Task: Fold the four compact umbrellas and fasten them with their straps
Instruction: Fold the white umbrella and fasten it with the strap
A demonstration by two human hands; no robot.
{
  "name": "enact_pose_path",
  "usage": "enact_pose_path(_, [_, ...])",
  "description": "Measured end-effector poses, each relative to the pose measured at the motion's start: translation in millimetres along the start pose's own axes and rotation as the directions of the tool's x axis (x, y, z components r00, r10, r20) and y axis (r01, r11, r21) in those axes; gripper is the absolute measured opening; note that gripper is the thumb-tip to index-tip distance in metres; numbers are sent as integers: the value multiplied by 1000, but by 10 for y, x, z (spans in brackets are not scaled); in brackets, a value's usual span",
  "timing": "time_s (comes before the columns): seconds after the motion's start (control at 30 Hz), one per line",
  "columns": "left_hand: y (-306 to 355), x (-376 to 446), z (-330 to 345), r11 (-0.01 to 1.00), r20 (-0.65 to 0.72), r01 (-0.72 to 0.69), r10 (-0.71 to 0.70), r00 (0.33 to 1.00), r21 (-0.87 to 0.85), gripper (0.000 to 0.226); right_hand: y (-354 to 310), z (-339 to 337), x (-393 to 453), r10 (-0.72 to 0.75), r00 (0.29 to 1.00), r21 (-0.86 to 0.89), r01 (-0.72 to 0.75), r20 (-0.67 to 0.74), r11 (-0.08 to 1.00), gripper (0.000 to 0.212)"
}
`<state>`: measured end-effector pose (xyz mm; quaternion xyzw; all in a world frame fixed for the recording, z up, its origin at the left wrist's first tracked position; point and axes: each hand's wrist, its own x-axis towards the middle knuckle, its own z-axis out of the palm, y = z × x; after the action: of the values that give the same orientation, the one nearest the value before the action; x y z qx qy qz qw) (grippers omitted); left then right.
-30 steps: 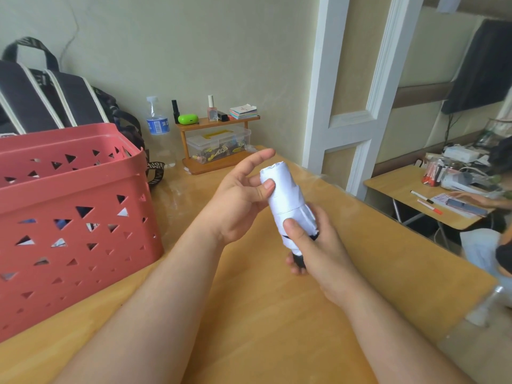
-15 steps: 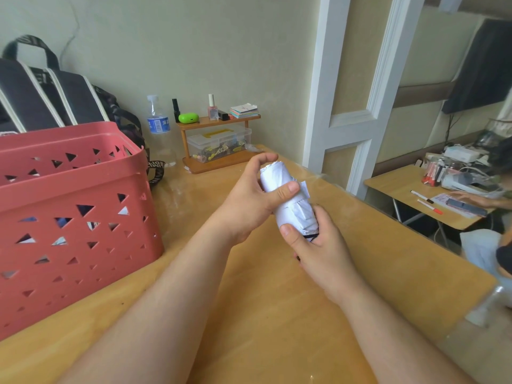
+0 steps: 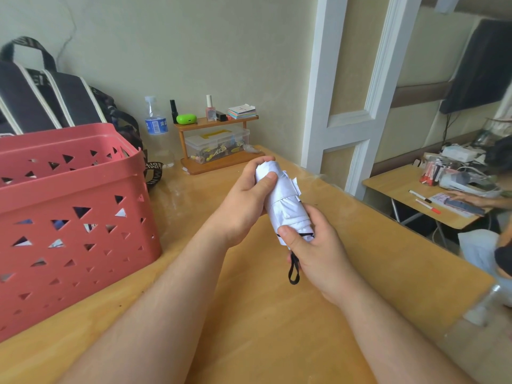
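A white compact umbrella [image 3: 284, 205] is rolled up and held above the wooden table [image 3: 249, 314], tilted with its tip away from me. My left hand [image 3: 246, 202] grips its upper end, thumb across the fabric. Around the lower end, near the handle, my right hand [image 3: 318, 250] is curled with its thumb pressing the canopy. A white strap tab [image 3: 296, 187] sticks out on the umbrella's right side. The black wrist loop [image 3: 293, 270] hangs below my right hand. No other umbrella shows plainly.
A red perforated basket [image 3: 69, 217] stands at the left, with a dark bag [image 3: 50, 98] behind it. At the back wall are a water bottle [image 3: 155, 126] and a small wooden shelf [image 3: 219, 142] with a clear box. A second desk [image 3: 432, 195] with another person's hand lies to the right.
My left hand went from open fingers beside the umbrella to gripping its upper end. The strap tab now sticks out on the right, and the black wrist loop has come into view.
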<state>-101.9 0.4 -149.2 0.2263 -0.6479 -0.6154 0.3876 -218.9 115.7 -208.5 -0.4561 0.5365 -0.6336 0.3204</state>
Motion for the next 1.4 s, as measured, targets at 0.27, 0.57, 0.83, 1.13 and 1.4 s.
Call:
enact_pose_path(0.27, [79,-54,-32,995,29,-31,29,999,95,34,-6,6,-6,-22,1000,-9,21,-13,1000,42])
enact_pose_path(0.57, [21,-57,-50,978,126,-61,36,991,202,104,19,-5,-1,-34,999,-25,34,-8,999,45])
enact_pose_path(0.83, [-43,-62,-68,999,190,30,-33,981,18,86,29,-23,16,-32,999,-55,32,9,998,14])
enact_pose_path(1.13, [-18,-4,-28,978,24,62,-68,997,199,64,11,-67,-11,-102,992,-289,76,-77,954,30])
enact_pose_path(1.4, [5,-61,100,992,-67,-47,55,996,120,51,-51,-16,-31,-39,993,-177,19,-111,984,20])
